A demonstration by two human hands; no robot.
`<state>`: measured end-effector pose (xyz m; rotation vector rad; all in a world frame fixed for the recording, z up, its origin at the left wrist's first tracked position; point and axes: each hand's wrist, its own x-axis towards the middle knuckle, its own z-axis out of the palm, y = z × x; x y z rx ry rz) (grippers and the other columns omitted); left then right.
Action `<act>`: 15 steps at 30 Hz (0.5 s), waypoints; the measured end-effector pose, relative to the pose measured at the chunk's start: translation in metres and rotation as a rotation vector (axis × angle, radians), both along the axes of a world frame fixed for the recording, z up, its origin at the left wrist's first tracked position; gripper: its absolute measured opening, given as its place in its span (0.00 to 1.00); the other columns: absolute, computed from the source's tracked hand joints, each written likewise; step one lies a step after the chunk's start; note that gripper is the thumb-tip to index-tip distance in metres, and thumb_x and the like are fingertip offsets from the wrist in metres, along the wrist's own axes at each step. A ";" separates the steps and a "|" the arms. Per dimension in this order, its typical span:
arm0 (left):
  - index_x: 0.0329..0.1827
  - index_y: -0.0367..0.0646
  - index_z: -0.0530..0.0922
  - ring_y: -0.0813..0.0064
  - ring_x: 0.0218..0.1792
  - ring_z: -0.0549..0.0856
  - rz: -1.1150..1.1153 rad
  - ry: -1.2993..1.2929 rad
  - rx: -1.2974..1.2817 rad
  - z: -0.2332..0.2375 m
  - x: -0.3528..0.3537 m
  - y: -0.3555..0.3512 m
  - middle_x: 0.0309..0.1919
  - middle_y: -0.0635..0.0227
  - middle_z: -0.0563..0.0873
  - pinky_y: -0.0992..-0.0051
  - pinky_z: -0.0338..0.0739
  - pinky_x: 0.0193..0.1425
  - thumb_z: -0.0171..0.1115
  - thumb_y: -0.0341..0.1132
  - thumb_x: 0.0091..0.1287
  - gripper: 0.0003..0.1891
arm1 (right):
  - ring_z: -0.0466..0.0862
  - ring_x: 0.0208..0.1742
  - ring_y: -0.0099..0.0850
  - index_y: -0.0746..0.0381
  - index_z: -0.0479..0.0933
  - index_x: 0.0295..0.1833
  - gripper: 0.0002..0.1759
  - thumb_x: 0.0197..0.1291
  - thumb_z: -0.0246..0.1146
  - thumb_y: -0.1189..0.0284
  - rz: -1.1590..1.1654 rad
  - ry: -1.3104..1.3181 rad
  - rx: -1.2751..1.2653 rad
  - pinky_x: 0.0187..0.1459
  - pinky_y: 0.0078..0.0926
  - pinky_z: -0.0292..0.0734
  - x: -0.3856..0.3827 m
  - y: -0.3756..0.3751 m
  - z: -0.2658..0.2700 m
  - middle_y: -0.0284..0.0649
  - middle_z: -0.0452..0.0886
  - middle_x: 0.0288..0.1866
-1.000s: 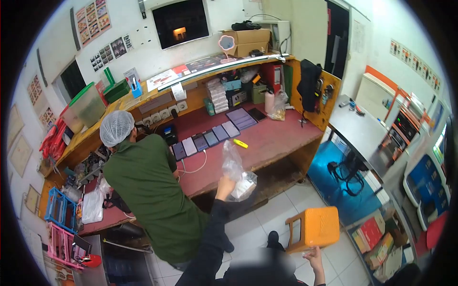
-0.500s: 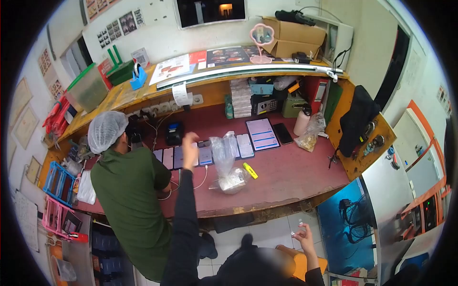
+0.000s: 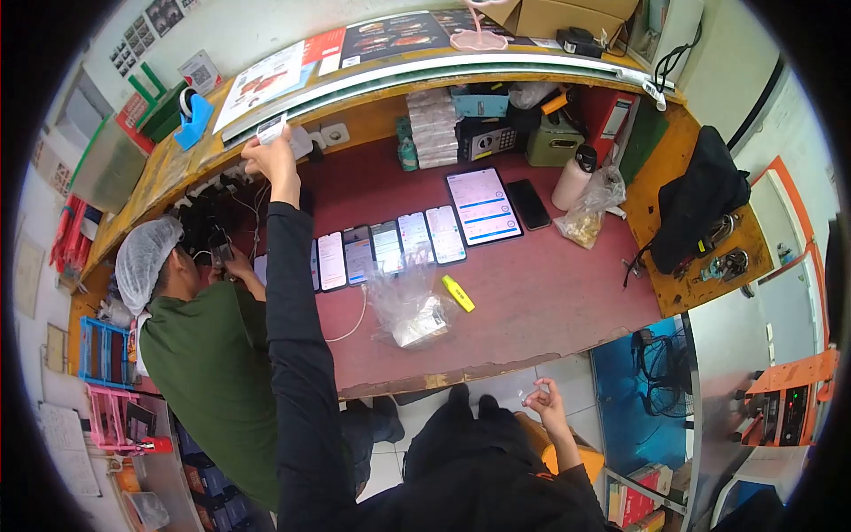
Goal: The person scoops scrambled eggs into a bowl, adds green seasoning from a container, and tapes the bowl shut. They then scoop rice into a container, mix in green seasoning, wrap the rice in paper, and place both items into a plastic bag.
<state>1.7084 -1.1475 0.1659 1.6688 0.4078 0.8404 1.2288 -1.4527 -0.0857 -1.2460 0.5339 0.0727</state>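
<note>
My left hand reaches up to the shelf edge, its fingers closed on a small printed paper slip. Low on the right, my right hand is held in front of the desk with fingers pinched; a tiny pale bit shows there, too small to name. Between my arms, a clear plastic bag with a white packet in it lies on the red desk. A yellow highlighter is beside it. Several lit phones stand in a row behind the bag, next to a tablet.
At my left, a co-worker in a green shirt and hairnet holds a phone. A dark phone, a pink bottle and a knotted bag are on the right. A wooden shelf overhangs the back.
My left hand has moved up and left from above the phones to the paper slip, which hung from the shelf edge. The view has tilted down and closer. My right hand stays pinched.
</note>
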 end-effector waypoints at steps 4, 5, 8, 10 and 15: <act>0.49 0.43 0.55 0.68 0.43 0.75 -0.274 -0.251 -0.217 -0.008 0.000 0.013 0.44 0.50 0.71 0.72 0.71 0.45 0.64 0.21 0.49 0.29 | 0.77 0.33 0.24 0.58 0.60 0.49 0.22 0.51 0.56 0.86 0.018 -0.025 -0.075 0.40 0.19 0.71 0.019 -0.017 0.011 0.35 0.75 0.28; 0.47 0.41 0.59 0.72 0.39 0.78 -0.409 -0.239 -0.306 -0.007 -0.006 0.021 0.42 0.55 0.76 0.75 0.72 0.41 0.60 0.17 0.51 0.24 | 0.77 0.33 0.23 0.58 0.60 0.49 0.22 0.51 0.56 0.87 -0.009 -0.054 -0.056 0.40 0.19 0.71 0.022 -0.022 0.011 0.35 0.75 0.28; 0.44 0.36 0.70 0.77 0.43 0.76 -0.552 -0.384 -0.013 0.016 -0.101 -0.003 0.42 0.63 0.75 0.81 0.69 0.47 0.57 0.18 0.53 0.15 | 0.77 0.33 0.23 0.59 0.60 0.48 0.21 0.51 0.56 0.87 -0.036 -0.073 -0.071 0.41 0.19 0.72 0.026 -0.037 0.007 0.35 0.75 0.27; 0.43 0.36 0.71 0.79 0.38 0.77 -0.744 -0.248 0.019 0.028 -0.166 -0.029 0.36 0.68 0.77 0.80 0.71 0.45 0.55 0.19 0.52 0.14 | 0.77 0.33 0.22 0.59 0.60 0.48 0.21 0.51 0.56 0.87 -0.029 -0.051 -0.104 0.41 0.19 0.71 0.025 -0.044 0.003 0.35 0.75 0.27; 0.42 0.37 0.78 0.68 0.42 0.80 -2.070 0.470 0.382 -0.058 -0.223 -0.088 0.40 0.60 0.82 0.72 0.71 0.48 0.55 0.19 0.50 0.15 | 0.77 0.32 0.23 0.59 0.60 0.49 0.21 0.51 0.56 0.87 0.013 -0.052 -0.084 0.40 0.19 0.72 0.038 -0.052 0.000 0.35 0.75 0.26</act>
